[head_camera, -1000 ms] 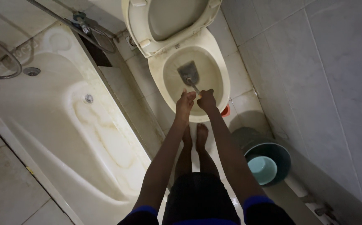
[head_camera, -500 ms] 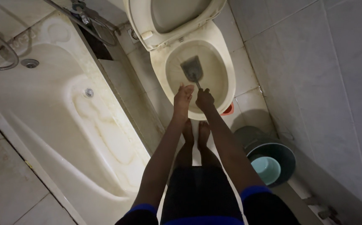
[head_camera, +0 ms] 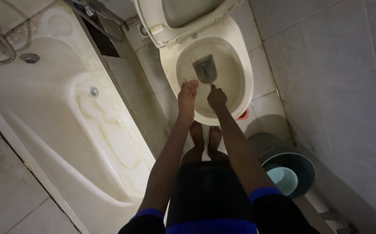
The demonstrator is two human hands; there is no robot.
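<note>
**tilefan:** Over on the left, what's in the shot?

**scrubby22:** Cream bathtub (head_camera: 66,130) with yellowish stains, metal drain (head_camera: 30,57) near its top end, grey hose looping at the edge. Tiled floor (head_camera: 6,190) beside it.

**tilefan:** And the middle?

**scrubby22:** Toilet bowl (head_camera: 244,69), seat lid up. Left hand (head_camera: 187,93) hovers over the near rim, fingers loosely together, holding nothing. Right hand (head_camera: 217,97) is just beside it, fist wrapped around the handle of a toilet brush (head_camera: 205,68), whose dark head sits down inside the bowl. Bare feet (head_camera: 205,138) stand on the floor right in front.

**tilefan:** Right side?

**scrubby22:** Grey bin (head_camera: 288,170) with a teal inner bucket, near the tiled wall (head_camera: 339,86).
</note>
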